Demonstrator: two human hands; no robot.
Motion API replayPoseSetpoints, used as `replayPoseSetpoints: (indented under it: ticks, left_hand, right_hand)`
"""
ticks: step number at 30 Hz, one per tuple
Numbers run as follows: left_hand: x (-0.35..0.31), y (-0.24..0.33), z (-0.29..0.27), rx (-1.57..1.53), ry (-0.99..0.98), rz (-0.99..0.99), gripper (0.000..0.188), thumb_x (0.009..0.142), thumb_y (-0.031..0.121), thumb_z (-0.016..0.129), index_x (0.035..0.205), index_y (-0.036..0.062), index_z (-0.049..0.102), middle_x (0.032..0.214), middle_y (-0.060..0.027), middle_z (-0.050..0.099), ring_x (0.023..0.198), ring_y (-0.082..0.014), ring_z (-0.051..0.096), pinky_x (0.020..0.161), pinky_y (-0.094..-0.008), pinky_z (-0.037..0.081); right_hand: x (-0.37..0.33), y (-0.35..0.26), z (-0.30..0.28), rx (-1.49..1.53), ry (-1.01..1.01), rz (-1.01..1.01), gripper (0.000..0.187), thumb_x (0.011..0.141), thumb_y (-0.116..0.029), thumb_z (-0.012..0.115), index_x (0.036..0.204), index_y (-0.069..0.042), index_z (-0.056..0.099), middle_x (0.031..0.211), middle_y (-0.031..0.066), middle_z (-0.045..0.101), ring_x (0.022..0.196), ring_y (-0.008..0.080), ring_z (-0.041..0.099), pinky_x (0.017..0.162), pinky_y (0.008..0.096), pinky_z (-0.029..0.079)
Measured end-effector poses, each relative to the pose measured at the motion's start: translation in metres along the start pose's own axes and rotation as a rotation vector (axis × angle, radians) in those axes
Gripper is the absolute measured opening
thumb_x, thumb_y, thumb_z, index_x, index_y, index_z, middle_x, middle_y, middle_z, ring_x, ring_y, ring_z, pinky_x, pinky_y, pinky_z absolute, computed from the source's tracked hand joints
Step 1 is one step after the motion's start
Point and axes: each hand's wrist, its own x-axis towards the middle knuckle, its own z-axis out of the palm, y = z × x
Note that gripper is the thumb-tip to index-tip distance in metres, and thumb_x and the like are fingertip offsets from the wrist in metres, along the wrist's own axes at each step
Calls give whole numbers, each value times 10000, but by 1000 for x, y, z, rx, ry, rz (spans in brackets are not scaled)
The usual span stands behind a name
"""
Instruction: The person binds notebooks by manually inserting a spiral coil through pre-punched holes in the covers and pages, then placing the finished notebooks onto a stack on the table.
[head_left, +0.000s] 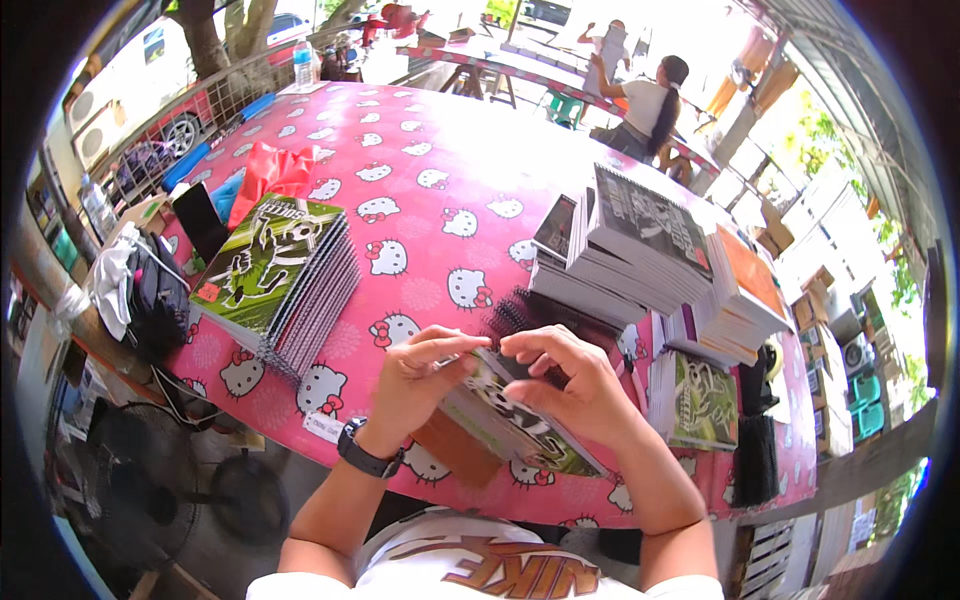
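Note:
A green-covered notebook (560, 445) with a black and white picture stands tilted between my hands near the table's front edge. My left hand (425, 375), a dark watch on its wrist, has thumb and fingers closed at the notebook's upper corner. Curled over the same upper edge is my right hand (565, 375), its thumb against the cover; its fingertips are partly hidden. Just beyond my fingers lie loose black spiral binding coils (515, 312). A brown board (455, 440) lies partly under the notebook.
Left stands a stack of spiral-bound green notebooks (270, 265). Right are piles of grey-covered books (650, 225), orange-covered books (750, 275) and another green notebook (700, 400). Black coils (755, 460) hang at the right edge. A fan (140, 480) stands lower left. A person (650, 105) sits far off.

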Motion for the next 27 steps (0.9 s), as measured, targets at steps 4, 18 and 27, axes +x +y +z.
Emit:
replayPoseSetpoints:
  ticks: [4, 18, 27]
  left_hand:
    - [3, 13, 25, -39, -87, 125, 203, 753, -47, 681, 943, 26, 690, 885, -55, 652, 819, -108, 608, 723, -239, 480]
    - [3, 32, 28, 140, -121, 305, 300, 796, 37, 692, 1065, 35, 559, 929, -45, 619, 851, -108, 587, 732, -241, 465]
    - [38, 96, -109, 340, 693, 522, 432, 826, 68, 662, 1225, 23, 502, 981, -41, 601, 850, -88, 567, 732, -247, 476]
  right_hand:
    - [-11, -25, -1, -118, 130, 76, 246, 769, -206, 737, 864, -42, 579, 771, 67, 560, 678, 191, 541, 566, 299, 452]
    - [1, -47, 2, -407, 152, -165, 113, 811, -93, 649, 869, -17, 591, 760, 109, 581, 703, 299, 564, 613, 383, 460]
    - [21, -63, -48, -465, 597, -279, 456, 835, -295, 653, 1187, -29, 540, 1151, 148, 549, 1017, 256, 543, 837, 370, 437]
